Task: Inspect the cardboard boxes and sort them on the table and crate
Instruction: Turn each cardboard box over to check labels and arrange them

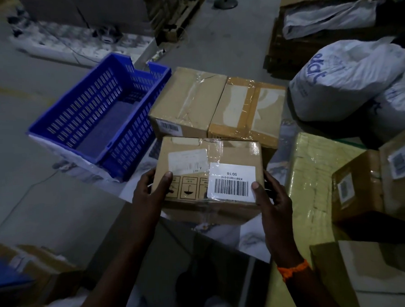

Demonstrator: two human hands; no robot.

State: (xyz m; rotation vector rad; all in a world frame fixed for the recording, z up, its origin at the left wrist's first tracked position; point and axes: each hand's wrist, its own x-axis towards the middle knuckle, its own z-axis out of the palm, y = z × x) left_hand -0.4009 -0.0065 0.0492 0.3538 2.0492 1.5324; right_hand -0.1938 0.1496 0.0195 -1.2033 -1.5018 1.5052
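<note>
Head view, asker: which cardboard box is under inspection, and how do your fingers sit on it?

Holder: the cardboard box (pixel 209 176) with the barcode label (pixel 231 182) uppermost, at the near edge of the table (pixel 252 241); my left hand (pixel 149 193) grips its left end, thumb on top, fingers curled round the side; my right hand (pixel 272 201) grips the right end likewise; whether its base rests on the table I cannot tell

Asker: what does the coming move turn on?

Holder: the box's long axis runs left to right between my palms; the blue crate (pixel 101 118) lies forward and to the left, nearer my left hand; two taped boxes (pixel 187 100) stand just behind, touching side by side; I judge a crate placement needs a lift over the crate's near wall and a swing leftward, a table placement only a short push ahead

Asker: and the room?

Holder: dim; table top marbled white; a yellow wrapped parcel (pixel 315 182) just right of my right hand; white sacks (pixel 345 75) beyond it; grey floor to the left
</note>
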